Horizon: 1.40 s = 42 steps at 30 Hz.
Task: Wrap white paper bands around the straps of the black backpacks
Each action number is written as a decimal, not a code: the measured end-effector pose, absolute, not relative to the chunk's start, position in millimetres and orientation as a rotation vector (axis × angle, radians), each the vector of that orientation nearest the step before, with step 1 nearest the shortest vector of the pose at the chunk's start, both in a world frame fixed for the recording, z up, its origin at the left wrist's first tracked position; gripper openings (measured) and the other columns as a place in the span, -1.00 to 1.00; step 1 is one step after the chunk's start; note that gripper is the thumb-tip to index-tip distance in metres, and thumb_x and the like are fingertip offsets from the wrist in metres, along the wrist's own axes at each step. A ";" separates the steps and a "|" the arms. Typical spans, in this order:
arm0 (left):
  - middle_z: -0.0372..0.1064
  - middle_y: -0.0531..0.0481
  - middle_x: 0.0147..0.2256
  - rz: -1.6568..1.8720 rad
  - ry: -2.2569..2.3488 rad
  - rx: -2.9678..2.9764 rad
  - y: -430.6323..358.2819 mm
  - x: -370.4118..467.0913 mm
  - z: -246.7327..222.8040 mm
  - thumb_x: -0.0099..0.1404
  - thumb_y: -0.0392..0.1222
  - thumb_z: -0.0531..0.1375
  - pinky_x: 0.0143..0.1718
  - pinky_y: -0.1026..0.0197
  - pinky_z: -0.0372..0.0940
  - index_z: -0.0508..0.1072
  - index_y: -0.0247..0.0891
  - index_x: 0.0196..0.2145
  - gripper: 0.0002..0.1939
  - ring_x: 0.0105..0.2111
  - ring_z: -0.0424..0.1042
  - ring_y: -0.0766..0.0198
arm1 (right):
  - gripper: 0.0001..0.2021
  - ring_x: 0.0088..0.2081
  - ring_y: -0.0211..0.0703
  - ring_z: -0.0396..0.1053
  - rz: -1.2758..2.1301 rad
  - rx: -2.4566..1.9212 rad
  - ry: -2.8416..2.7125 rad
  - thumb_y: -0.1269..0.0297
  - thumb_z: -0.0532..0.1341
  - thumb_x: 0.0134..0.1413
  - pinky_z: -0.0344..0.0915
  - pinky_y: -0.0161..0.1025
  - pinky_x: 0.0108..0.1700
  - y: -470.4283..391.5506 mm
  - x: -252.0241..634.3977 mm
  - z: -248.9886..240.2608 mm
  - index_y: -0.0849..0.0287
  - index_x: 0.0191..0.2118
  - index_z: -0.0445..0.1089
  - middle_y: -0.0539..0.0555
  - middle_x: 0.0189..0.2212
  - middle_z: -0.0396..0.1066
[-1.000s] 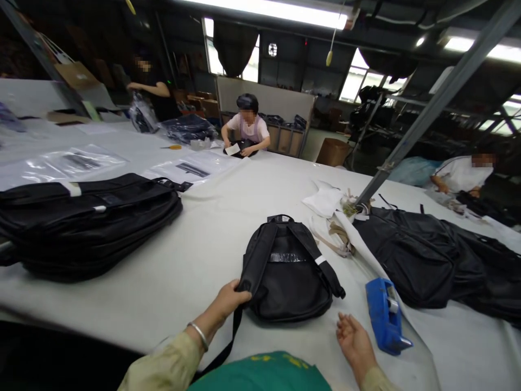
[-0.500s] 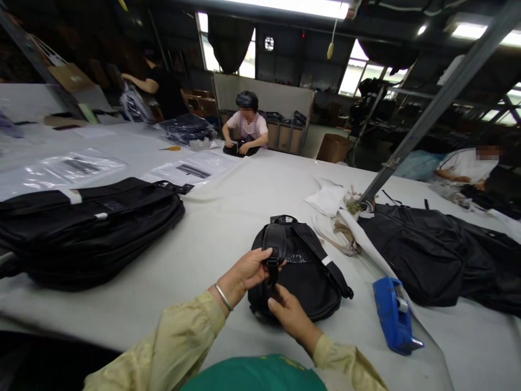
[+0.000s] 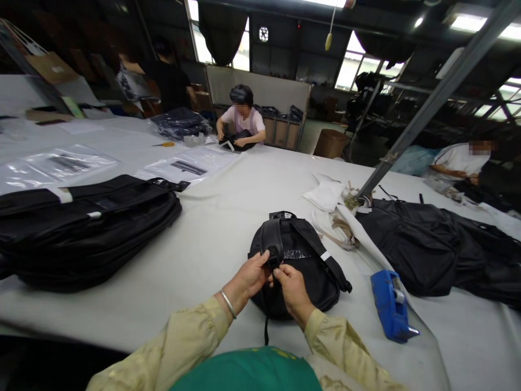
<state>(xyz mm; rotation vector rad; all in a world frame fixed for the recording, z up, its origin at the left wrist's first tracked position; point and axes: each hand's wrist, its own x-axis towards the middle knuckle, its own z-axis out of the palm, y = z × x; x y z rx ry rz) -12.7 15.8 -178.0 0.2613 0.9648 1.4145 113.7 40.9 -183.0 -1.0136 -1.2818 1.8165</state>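
Note:
A black backpack lies on the white table in front of me, its shoulder straps facing up. My left hand grips the lower end of the left shoulder strap at its buckle, thumb on top. Close beside it, my right hand pinches the webbing just below the buckle. A thin loose strap end hangs down over the pack's near edge. White tape wraps the other shoulder strap.
Stacked black backpacks lie at left, more black bags at right. A blue tape dispenser stands near my right arm. A metal post rises behind cloth scraps. Across the table, a co-worker handles a dark item.
My right hand has moved up to the buckle and closed on the webbing. The strap end now dangles toward me. The view has shifted slightly.

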 end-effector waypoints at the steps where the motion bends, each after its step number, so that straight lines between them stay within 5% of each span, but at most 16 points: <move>1: 0.28 0.12 -0.56 1.420 0.967 0.259 16.2 -12.0 -178.7 0.26 -0.04 0.21 -0.70 0.28 0.22 0.24 -0.21 -0.35 -0.75 -0.66 0.30 0.32 | -0.76 -0.51 -0.25 0.36 1.798 -0.996 -1.300 0.12 0.29 -0.02 0.32 -0.27 -0.36 42.4 115.0 -182.1 0.23 -0.43 0.43 0.05 -0.52 0.47; 8: 0.45 -0.02 -0.40 1.421 1.035 0.195 19.5 -14.2 -172.4 0.30 -0.16 0.19 -0.45 0.25 0.40 0.27 -0.24 -0.29 -0.85 -0.45 0.49 0.27 | -0.63 -0.56 -0.22 0.39 1.847 -1.122 -1.325 -0.03 0.34 -0.11 0.35 -0.23 -0.38 36.1 126.5 -199.0 0.24 -0.42 0.44 0.09 -0.53 0.50; 15: 0.20 0.19 -0.63 1.357 0.972 0.289 25.0 -15.2 -169.1 0.28 -0.06 0.19 -0.74 0.36 0.09 0.22 -0.19 -0.38 -0.77 -0.73 0.18 0.40 | -0.72 -0.48 -0.18 0.43 1.763 -1.023 -1.357 0.07 0.30 -0.04 0.39 -0.20 -0.29 44.6 115.0 -176.1 0.22 -0.37 0.48 0.10 -0.45 0.54; 21: 0.48 -0.06 -0.40 1.448 0.998 0.324 39.5 -36.9 -155.4 0.29 -0.17 0.19 -0.40 0.24 0.39 0.34 -0.28 -0.26 -0.86 -0.43 0.50 0.24 | -0.67 -0.47 -0.11 0.46 1.864 -1.121 -1.334 0.03 0.34 -0.12 0.39 -0.17 -0.32 34.2 118.4 -188.9 0.25 -0.36 0.47 0.12 -0.47 0.53; 28: 0.49 -0.08 -0.41 1.314 0.987 0.364 44.8 -43.8 -150.4 0.26 0.00 0.19 -0.73 0.30 0.13 0.29 -0.23 -0.27 -0.74 -0.69 0.34 0.29 | -0.79 -0.41 -0.12 0.48 1.726 -0.971 -1.362 0.14 0.29 -0.06 0.42 -0.15 -0.20 55.7 91.2 -168.6 0.20 -0.40 0.47 0.08 -0.45 0.54; 32: 0.49 -0.05 -0.42 1.410 1.031 0.280 48.9 -51.9 -139.4 0.27 -0.15 0.21 -0.51 0.21 0.39 0.29 -0.25 -0.29 -0.83 -0.51 0.51 0.20 | -0.62 -0.39 -0.10 0.50 1.795 -0.995 -1.322 0.11 0.35 -0.11 0.41 -0.13 -0.19 49.4 94.5 -176.4 0.24 -0.18 0.42 0.10 -0.40 0.55; 36: 0.49 -0.08 -0.45 1.399 1.048 0.264 54.9 -58.8 -121.7 0.31 -0.18 0.16 -0.42 0.15 0.45 0.35 -0.29 -0.28 -0.88 -0.43 0.55 0.14 | -0.33 -0.43 -0.06 0.53 1.968 -0.976 -1.336 0.11 0.43 -0.22 0.42 -0.07 -0.22 47.6 95.6 -176.2 0.23 0.05 0.27 0.09 -0.42 0.56; 42: 0.47 -0.10 -0.51 1.456 1.108 0.319 70.1 -59.2 -103.5 0.33 -0.21 0.14 -0.45 0.19 0.44 0.41 -0.35 -0.28 -0.87 -0.50 0.51 0.21 | -0.54 -0.50 -0.09 0.50 2.160 -1.145 -1.319 0.09 0.46 -0.34 0.41 -0.16 -0.37 49.1 89.7 -199.6 0.31 -0.33 0.38 0.17 -0.47 0.53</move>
